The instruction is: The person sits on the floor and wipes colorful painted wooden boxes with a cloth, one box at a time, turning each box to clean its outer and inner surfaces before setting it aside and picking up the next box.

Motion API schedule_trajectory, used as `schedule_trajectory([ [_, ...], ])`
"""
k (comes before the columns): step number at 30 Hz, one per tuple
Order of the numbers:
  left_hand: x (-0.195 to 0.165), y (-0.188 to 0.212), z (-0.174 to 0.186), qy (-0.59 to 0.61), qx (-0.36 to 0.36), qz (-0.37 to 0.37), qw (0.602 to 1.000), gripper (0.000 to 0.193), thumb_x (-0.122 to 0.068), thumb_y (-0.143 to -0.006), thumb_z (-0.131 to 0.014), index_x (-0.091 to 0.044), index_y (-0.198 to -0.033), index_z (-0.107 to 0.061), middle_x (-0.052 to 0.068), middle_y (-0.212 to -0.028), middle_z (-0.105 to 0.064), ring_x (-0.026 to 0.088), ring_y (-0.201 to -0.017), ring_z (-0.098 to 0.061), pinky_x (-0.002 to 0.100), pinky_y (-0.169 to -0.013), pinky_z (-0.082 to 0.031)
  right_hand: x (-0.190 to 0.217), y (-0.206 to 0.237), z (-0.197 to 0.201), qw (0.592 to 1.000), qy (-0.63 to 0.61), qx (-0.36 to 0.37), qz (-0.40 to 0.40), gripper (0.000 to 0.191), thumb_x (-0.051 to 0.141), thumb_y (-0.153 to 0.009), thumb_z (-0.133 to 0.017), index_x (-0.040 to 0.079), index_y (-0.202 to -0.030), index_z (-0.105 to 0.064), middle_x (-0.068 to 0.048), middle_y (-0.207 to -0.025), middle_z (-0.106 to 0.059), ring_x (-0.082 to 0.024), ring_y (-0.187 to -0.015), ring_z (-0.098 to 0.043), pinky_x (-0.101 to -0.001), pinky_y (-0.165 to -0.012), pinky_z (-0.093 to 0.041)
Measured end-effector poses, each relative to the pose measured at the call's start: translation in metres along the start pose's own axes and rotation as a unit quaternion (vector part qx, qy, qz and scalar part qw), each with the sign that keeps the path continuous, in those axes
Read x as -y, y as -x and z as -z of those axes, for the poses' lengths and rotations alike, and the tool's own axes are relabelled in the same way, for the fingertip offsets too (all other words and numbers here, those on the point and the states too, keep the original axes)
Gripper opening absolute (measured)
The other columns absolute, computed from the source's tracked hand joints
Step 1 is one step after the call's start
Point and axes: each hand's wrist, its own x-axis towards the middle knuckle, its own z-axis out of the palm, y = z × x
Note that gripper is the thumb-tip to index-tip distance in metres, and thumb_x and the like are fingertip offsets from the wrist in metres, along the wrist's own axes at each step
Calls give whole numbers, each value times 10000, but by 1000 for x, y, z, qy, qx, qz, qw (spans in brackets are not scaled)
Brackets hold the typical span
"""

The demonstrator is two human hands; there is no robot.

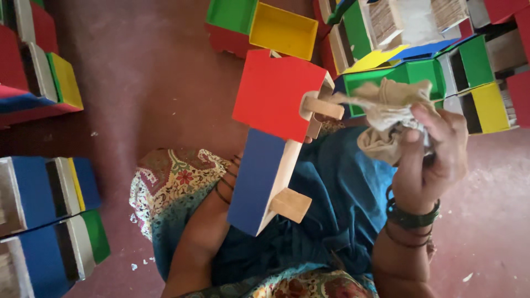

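Observation:
I hold a painted wooden toy [269, 118] over my lap; it has a red box-shaped front, a blue rear panel and bare wooden parts on its underside. My left hand is almost wholly hidden behind the toy and supports it from behind; only the forearm with thin dark bangles shows below it. My right hand [428, 160] is shut on a crumpled beige rag [389, 110], held just right of the toy's bare wooden piece at the red part's edge. Dark bangles circle my right wrist.
Painted wooden box toys surround me on the reddish floor: green and yellow ones [259, 25] ahead, a pile in green, yellow, blue and red [441, 60] at the upper right, more [44, 204] along the left edge. My lap wears blue and floral cloth [331, 209].

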Motion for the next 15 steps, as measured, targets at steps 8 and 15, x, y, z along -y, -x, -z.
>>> schedule_trajectory([
  [8, 4, 11, 5, 13, 5, 43, 999, 428, -41, -869, -769, -5, -1265, -610, 142, -1247, -663, 245, -1104, -658, 397, -898, -569, 38, -12, -44, 993, 49, 93, 55, 488, -31, -836, -681, -76, -1310, -574, -270, -1314, -542, -441, -1195, -549, -402, -1068, -428],
  [15, 31, 33, 33, 22, -13, 91, 995, 420, -26, -865, -777, -6, -1254, -620, 139, -1236, -672, 241, -1093, -665, 394, -888, -575, -11, 22, -26, 992, -92, 87, -11, 279, -7, -964, -510, -12, -1229, -599, -196, -1255, -632, -361, -1176, -640, -343, -1027, -544],
])
